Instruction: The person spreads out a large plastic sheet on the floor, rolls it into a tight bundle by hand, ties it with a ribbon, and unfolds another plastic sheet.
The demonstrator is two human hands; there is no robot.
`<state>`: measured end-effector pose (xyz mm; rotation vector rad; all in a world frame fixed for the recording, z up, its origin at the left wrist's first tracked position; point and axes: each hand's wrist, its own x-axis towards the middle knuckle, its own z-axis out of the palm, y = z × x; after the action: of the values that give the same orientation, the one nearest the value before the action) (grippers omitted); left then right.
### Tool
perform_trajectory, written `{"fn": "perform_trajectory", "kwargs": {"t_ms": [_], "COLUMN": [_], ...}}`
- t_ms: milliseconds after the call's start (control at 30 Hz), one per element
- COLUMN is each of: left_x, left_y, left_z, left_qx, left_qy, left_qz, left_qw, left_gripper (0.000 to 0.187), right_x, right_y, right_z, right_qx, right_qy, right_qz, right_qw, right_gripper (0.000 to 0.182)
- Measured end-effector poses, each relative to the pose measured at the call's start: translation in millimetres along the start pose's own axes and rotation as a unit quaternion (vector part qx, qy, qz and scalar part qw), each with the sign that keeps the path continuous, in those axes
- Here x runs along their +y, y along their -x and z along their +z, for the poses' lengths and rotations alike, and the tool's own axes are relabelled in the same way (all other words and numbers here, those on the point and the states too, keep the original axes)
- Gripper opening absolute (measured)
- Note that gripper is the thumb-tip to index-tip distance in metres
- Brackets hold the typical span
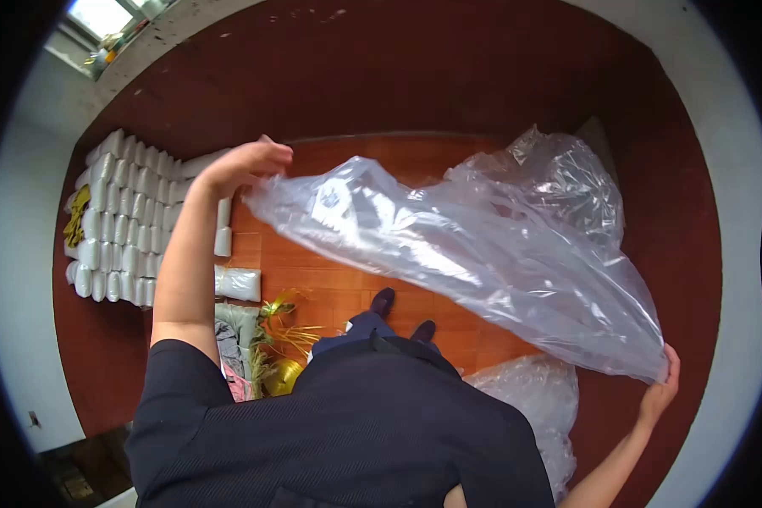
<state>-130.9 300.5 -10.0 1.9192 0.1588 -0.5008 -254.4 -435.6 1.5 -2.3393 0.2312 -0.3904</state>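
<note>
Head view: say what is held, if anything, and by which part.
Clear plastic sheeting, by opposite ends: left hand at one, right hand at the other.

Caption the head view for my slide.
Clear plastic stretches between left hand and right hand above an orange floor.

The orange floor [322, 284] holds stacked white packs [127, 220] at nine o'clock, yellow twine [283, 377] at eight, clear plastic [529, 394] at five.

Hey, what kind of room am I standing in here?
Probably a storage or packing room: white wrapped packages are stacked by the wall, and clear plastic sheeting stretches between your hands.
</note>
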Motion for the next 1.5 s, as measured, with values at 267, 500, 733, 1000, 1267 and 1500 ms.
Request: {"fn": "perform_trajectory", "kwargs": {"t_ms": [267, 500, 733, 1000, 1267, 1500], "left_x": [-247.6, -181.6, 2.8, 22.9, 85.0, -236.0], "left_y": [31.8, -109.5, -105.9, -96.1, -185.1, -19.4], "left_z": [207.4, 188.9, 334.6, 307.8, 65.8, -43.2], "left_qx": [-0.146, 0.297, -0.347, -0.286, 0.182, 0.247], "left_qy": [-0.018, -0.154, 0.143, -0.017, 0.263, -0.508], "left_qz": [-0.325, -0.054, -0.208, -0.076, 0.125, -0.341], "left_qw": [0.934, 0.941, 0.903, 0.955, 0.939, 0.751], "left_gripper": [0.018, 0.021, 0.039, 0.037, 0.036, 0.045], "right_x": [14.2, -17.4, -100.6, 73.1, 26.8, 250.8], "right_y": [-37.2, -39.8, -15.6, 74.4, -186.2, 79.4], "right_z": [69.3, 184.1, 243.1, 234.4, 64.4, -5.1], "right_qx": [-0.098, -0.228, -0.513, -0.323, 0.169, -0.378], "right_qy": [0.020, -0.044, -0.290, -0.222, -0.584, 0.505], "right_qz": [0.051, 0.049, -0.040, 0.611, 0.262, 0.308], "right_qw": [0.994, 0.971, 0.807, 0.688, 0.749, 0.712], "right_gripper": [0.025, 0.032, 0.031, 0.061, 0.019, 0.037]}}
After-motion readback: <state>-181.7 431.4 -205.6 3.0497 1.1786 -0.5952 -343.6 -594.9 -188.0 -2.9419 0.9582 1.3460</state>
